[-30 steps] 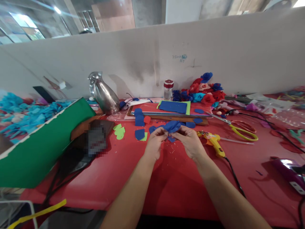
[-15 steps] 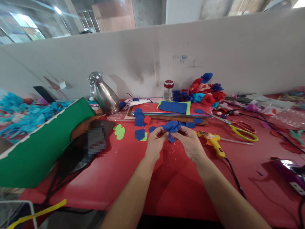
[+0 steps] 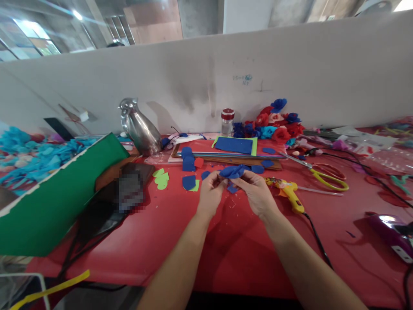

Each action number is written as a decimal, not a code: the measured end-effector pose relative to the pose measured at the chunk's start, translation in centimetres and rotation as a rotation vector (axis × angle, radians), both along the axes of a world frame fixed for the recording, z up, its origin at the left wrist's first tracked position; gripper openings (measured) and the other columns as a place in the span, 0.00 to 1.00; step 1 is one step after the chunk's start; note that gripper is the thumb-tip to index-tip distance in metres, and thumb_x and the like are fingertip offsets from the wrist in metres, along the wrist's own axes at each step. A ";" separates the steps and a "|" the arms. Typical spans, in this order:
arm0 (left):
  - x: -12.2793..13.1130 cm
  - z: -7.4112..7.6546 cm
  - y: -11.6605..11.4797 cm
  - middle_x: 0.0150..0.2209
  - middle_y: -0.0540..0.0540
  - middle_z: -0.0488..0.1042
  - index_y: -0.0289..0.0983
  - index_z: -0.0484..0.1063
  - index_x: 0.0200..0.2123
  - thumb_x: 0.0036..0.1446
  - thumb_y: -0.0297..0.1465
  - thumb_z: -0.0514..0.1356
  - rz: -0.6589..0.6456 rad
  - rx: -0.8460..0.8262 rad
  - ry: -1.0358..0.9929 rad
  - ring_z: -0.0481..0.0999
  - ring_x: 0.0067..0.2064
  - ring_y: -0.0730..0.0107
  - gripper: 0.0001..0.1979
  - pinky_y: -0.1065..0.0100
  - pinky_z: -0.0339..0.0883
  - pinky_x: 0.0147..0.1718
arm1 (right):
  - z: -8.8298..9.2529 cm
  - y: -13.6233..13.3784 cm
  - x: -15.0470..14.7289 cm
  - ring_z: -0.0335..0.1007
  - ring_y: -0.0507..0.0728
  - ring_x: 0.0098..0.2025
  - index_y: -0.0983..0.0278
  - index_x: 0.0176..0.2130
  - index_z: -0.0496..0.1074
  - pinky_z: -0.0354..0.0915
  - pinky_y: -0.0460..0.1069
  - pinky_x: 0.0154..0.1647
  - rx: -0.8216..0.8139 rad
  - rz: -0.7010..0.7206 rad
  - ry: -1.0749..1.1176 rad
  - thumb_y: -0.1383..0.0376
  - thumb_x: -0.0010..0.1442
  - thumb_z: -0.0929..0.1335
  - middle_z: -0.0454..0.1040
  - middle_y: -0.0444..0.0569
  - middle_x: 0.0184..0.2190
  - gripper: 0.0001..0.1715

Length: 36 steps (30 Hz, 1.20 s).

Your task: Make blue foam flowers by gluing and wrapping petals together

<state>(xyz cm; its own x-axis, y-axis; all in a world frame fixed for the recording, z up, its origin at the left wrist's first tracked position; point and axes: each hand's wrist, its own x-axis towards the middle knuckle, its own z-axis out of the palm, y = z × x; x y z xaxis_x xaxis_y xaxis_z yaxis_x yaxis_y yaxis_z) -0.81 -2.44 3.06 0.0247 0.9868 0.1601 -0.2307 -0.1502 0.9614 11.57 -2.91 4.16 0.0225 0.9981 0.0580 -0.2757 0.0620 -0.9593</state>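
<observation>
A blue paper flower (image 3: 232, 172) is held just above the table between both my hands. My left hand (image 3: 210, 193) pinches its left side with thumb and fingers. On the other side, my right hand (image 3: 258, 193) grips the right edge, thumb toward me. Blue petal pieces (image 3: 189, 182) lie left of my hands, one over a green scrap. More blue pieces sit behind and below the flower, partly hidden by my fingers. Close to my right hand rests a yellow glue gun (image 3: 292, 196) with a clear glue stick in its back.
Scissors (image 3: 329, 178) with yellow and red handles lie at right. Behind stand a steel jug (image 3: 142, 129), a red-lidded jar (image 3: 227, 122) and a heap of finished paper flowers (image 3: 280, 129). A green board (image 3: 64, 198) and a black bag (image 3: 100, 211) are at left.
The blue flower has tipped slightly, so its top looks flatter than before. Both hands keep hold of it in nearly the same place.
</observation>
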 end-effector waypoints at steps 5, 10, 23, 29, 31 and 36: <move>-0.1 0.1 0.1 0.25 0.52 0.67 0.36 0.70 0.26 0.45 0.28 0.62 -0.019 -0.030 -0.028 0.64 0.30 0.74 0.03 0.70 0.60 0.35 | 0.1 0.0 0.0 0.64 0.50 0.24 0.62 0.26 0.76 0.60 0.46 0.26 -0.021 0.002 0.039 0.59 0.41 0.75 0.74 0.43 0.23 0.11; -0.1 0.1 0.2 0.24 0.52 0.66 0.37 0.69 0.25 0.44 0.28 0.63 -0.010 -0.051 -0.029 0.63 0.29 0.74 0.04 0.70 0.59 0.34 | 0.4 0.0 0.0 0.64 0.50 0.23 0.62 0.25 0.74 0.59 0.46 0.25 -0.046 -0.029 0.109 0.60 0.39 0.76 0.72 0.41 0.20 0.11; 0.0 0.0 0.2 0.23 0.52 0.65 0.36 0.67 0.23 0.42 0.29 0.63 -0.022 -0.084 -0.037 0.63 0.29 0.75 0.06 0.71 0.58 0.32 | 0.5 0.1 0.5 0.66 0.52 0.21 0.61 0.24 0.70 0.57 0.46 0.22 -0.112 -0.089 0.173 0.59 0.43 0.72 0.71 0.42 0.18 0.10; 0.1 0.2 0.2 0.23 0.53 0.66 0.36 0.68 0.23 0.41 0.29 0.64 -0.045 -0.108 -0.121 0.63 0.28 0.75 0.07 0.71 0.59 0.33 | 0.6 -0.2 0.1 0.62 0.49 0.22 0.62 0.22 0.72 0.57 0.46 0.24 -0.059 -0.017 0.082 0.67 0.39 0.70 0.71 0.41 0.20 0.03; 0.1 0.4 0.1 0.23 0.53 0.66 0.36 0.68 0.23 0.40 0.29 0.65 -0.052 -0.115 -0.129 0.63 0.28 0.76 0.07 0.71 0.60 0.33 | 0.6 -0.3 -0.2 0.61 0.49 0.23 0.62 0.23 0.73 0.57 0.46 0.26 -0.028 0.005 0.036 0.67 0.39 0.71 0.72 0.42 0.21 0.04; 0.0 0.5 0.0 0.24 0.52 0.69 0.36 0.70 0.25 0.40 0.30 0.66 -0.070 -0.125 -0.150 0.65 0.29 0.75 0.08 0.70 0.61 0.34 | 0.4 -0.2 -0.4 0.62 0.51 0.25 0.62 0.26 0.75 0.59 0.47 0.28 -0.004 -0.020 -0.008 0.63 0.41 0.73 0.74 0.43 0.23 0.07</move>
<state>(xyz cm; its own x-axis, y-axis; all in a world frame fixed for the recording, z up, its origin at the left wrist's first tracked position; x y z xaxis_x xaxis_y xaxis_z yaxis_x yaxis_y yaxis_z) -0.77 -2.44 3.53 0.0794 0.9959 0.0435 -0.3784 -0.0103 0.9256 11.17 -3.11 4.51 0.0422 0.9976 0.0540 -0.2663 0.0633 -0.9618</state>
